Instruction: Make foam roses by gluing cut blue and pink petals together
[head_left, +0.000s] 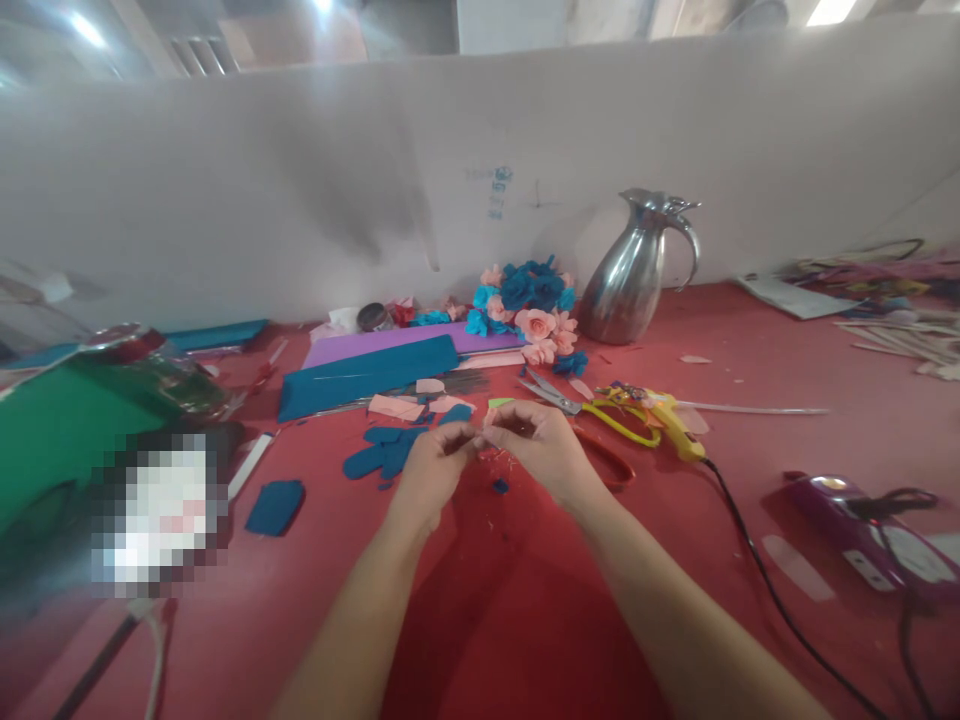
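My left hand (439,465) and my right hand (536,445) meet fingertip to fingertip over the red table. Both are closed in a pinch; what lies between the fingers is too small and hidden to name. Blue petal-shaped paper pieces (386,452) lie just left of my left hand. Beyond the fingers are pink paper pieces (396,407) and a bit of light green paper (501,402). Scissors with yellow handles (555,393) rest open beyond my right hand, beside a yellow glue gun (675,425). A small blue scrap (500,486) sits below the hands.
A bunch of blue and pink paper flowers (534,325) and a metal jug (626,275) stand by the white partition (337,180). Blue paper (367,375) lies over a purple sheet (337,345). A purple power socket (847,525) with cords is at right, a clear jar (172,375) at left.
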